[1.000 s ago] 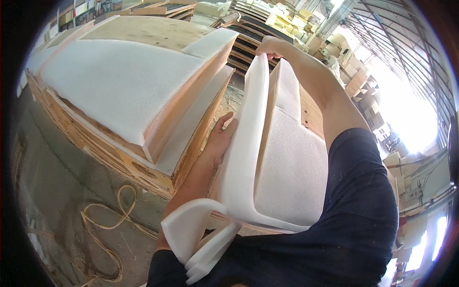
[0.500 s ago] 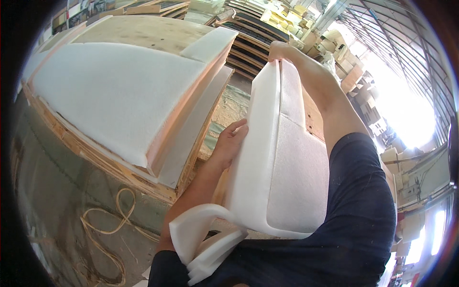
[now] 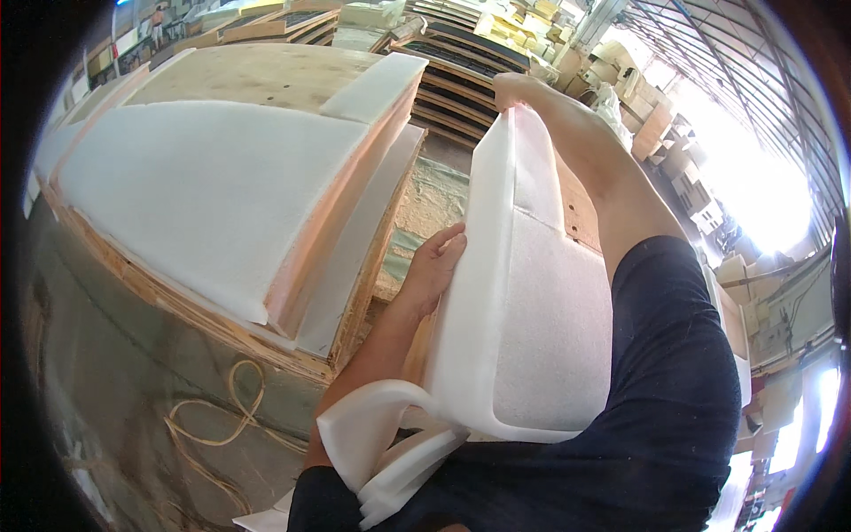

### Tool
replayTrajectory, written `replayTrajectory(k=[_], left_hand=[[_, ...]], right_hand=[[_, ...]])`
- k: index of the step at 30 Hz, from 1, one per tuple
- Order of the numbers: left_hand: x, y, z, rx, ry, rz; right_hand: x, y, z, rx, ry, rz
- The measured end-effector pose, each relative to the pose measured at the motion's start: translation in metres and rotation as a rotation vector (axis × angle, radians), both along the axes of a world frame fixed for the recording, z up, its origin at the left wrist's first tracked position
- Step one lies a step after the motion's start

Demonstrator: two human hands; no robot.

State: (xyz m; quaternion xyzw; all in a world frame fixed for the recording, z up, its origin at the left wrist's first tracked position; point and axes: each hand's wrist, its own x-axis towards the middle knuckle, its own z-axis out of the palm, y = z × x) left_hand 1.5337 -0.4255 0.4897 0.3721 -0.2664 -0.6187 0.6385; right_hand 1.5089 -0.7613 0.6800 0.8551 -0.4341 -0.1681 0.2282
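Note:
A long white foam strip (image 3: 479, 293) runs along the left side of a padded wooden frame, against the pale foam pad (image 3: 558, 319) on its top. At the far end my right hand (image 3: 514, 93) has its fingers closed on the strip's corner. My left hand (image 3: 436, 262) holds the strip's outer side about midway, thumb and fingers bent against it; some fingertips are hidden. The strip's loose near end (image 3: 368, 421) curls over my left forearm. Bare wood (image 3: 581, 217) shows beside the pad, partly behind my right arm.
A larger wooden frame (image 3: 346, 341) topped with white foam (image 3: 213, 168) stands to the left. A pale hose or cord (image 3: 235, 417) loops on the floor (image 3: 115, 372). Slatted frames (image 3: 452, 84) are stacked beyond my hands, with piled foam blocks (image 3: 638, 106) at the far right.
The dark gap between strip and pad near the far end has closed under my right hand. My left hand keeps its place on the strip. The view has shifted slightly.

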Motion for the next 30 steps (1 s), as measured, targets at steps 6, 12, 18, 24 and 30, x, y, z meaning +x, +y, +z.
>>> replayTrajectory(k=[6,12,18,24,30], left_hand=[[0.002,0.003,0.002,0.006,-0.056,0.010],[-0.009,-0.010,-0.017,-0.054,-0.042,0.061],[-0.008,-0.008,-0.018,-0.087,0.048,0.046],[-0.012,-0.002,-0.016,-0.058,-0.092,0.085],[-0.015,0.034,-0.017,-0.075,-0.210,0.100]], right_hand=[[0.035,0.030,-0.016,0.159,0.334,0.005],[0.032,0.063,-0.033,0.339,0.713,-0.100],[0.040,0.062,-0.052,0.446,0.653,-0.030],[0.036,0.085,-0.050,0.286,0.744,-0.041],[0.015,0.092,-0.050,0.493,0.787,0.002]])
